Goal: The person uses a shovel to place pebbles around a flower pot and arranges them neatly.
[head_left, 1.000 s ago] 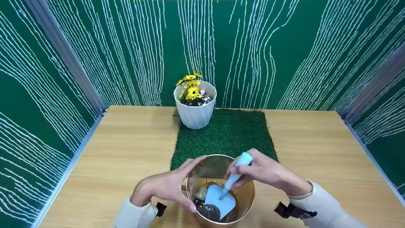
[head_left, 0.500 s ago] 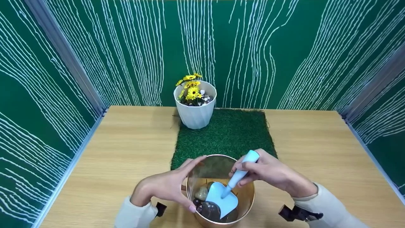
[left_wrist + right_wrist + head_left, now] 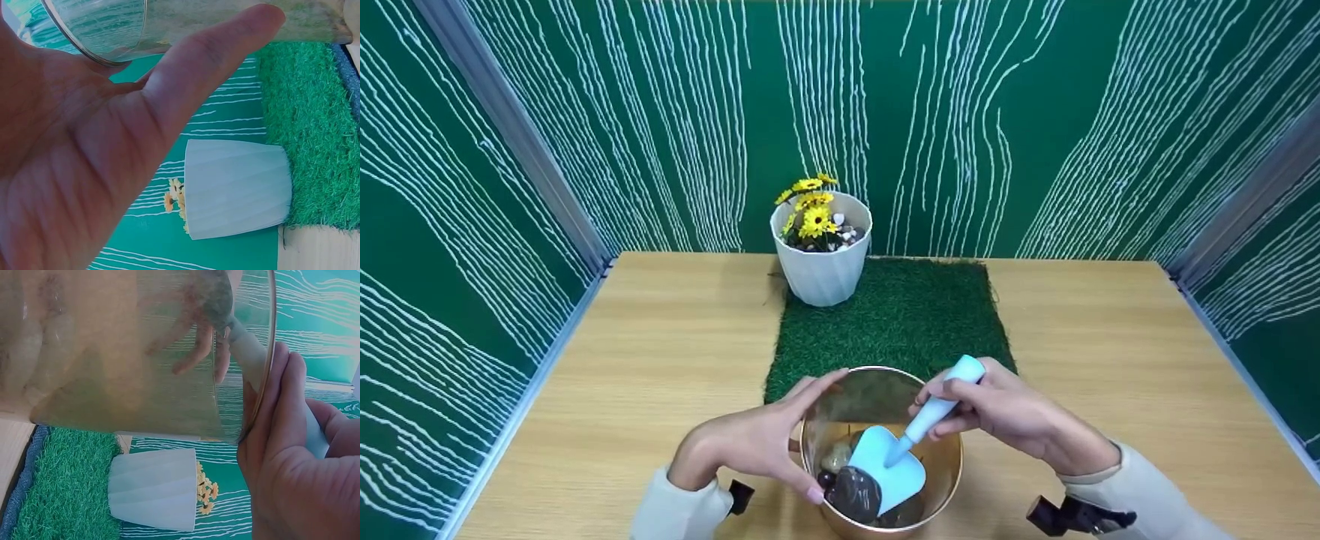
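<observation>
A transparent amber-tinted glass vase [image 3: 943, 469] stands at the front of the table with several smooth stones inside. Spread round its left side, my left hand [image 3: 750, 442] holds it, thumb near the front rim and fingers at the back; the left wrist view shows the hand along the glass [image 3: 185, 22]. My right hand [image 3: 1016, 412] grips the handle of a light blue hand trowel [image 3: 904, 480], whose blade is down inside the vase among the stones. A large dark stone [image 3: 853, 495] overlaps the blade's left edge. Liquid or cloudy glass shows in the right wrist view.
A white fluted flowerpot [image 3: 821, 277] with yellow flowers [image 3: 816, 221] and pebbles stands behind, on the back left corner of a green turf mat [image 3: 900, 322]. Green walls [image 3: 900, 112] with white wavy lines enclose the wooden table [image 3: 682, 322].
My right hand has moved a little to the right, tilting the trowel's handle that way. Its blade has shifted slightly up in the vase, and the dark stone has moved a little. My left hand stays put.
</observation>
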Action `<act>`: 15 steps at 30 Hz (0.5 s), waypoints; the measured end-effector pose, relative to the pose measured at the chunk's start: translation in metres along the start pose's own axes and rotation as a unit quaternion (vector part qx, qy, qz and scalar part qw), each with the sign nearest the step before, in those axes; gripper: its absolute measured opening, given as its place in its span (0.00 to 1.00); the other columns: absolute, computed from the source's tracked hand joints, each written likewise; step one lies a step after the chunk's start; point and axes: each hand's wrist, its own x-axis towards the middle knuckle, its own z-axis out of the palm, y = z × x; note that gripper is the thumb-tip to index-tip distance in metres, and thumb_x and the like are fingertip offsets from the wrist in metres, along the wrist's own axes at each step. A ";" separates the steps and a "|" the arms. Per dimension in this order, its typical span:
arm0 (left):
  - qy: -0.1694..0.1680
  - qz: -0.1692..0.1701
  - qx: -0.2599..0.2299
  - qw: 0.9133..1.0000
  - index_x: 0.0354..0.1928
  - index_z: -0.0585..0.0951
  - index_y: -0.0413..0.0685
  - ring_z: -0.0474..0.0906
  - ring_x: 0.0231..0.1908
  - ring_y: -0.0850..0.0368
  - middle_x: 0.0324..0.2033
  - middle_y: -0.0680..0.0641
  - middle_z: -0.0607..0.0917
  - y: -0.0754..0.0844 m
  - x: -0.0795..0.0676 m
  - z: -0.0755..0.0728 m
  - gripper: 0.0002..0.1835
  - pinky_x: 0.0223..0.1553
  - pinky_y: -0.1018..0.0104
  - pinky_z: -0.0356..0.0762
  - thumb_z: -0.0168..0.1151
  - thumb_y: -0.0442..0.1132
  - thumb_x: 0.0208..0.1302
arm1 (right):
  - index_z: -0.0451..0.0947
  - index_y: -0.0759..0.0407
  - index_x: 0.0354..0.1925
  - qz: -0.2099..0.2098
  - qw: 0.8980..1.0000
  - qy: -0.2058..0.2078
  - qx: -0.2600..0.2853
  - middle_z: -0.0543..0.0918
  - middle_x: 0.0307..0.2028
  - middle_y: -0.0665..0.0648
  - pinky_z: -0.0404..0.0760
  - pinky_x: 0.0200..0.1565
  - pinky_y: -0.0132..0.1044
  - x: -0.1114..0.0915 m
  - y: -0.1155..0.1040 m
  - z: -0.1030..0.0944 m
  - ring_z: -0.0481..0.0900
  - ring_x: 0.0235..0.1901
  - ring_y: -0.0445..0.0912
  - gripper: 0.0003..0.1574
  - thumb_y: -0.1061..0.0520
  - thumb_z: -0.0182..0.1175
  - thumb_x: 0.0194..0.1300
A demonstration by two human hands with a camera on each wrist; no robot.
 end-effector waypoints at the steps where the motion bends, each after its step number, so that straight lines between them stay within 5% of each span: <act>1: 0.000 0.000 0.000 1.000 0.86 0.41 0.68 0.59 0.77 0.49 0.78 0.49 0.57 0.000 0.000 0.000 0.71 0.76 0.50 0.64 0.85 0.46 0.53 | 0.88 0.63 0.46 0.002 1.000 0.003 0.003 0.92 0.44 0.58 0.89 0.45 0.32 -0.001 0.000 0.000 0.92 0.41 0.42 0.16 0.61 0.53 0.80; 15: 0.004 -0.004 0.014 1.000 0.86 0.41 0.72 0.59 0.77 0.49 0.79 0.49 0.56 0.001 0.000 0.000 0.71 0.76 0.46 0.63 0.85 0.46 0.52 | 0.89 0.58 0.48 0.011 0.998 0.050 0.039 0.92 0.46 0.55 0.87 0.48 0.30 -0.007 -0.009 -0.018 0.91 0.42 0.41 0.19 0.58 0.50 0.84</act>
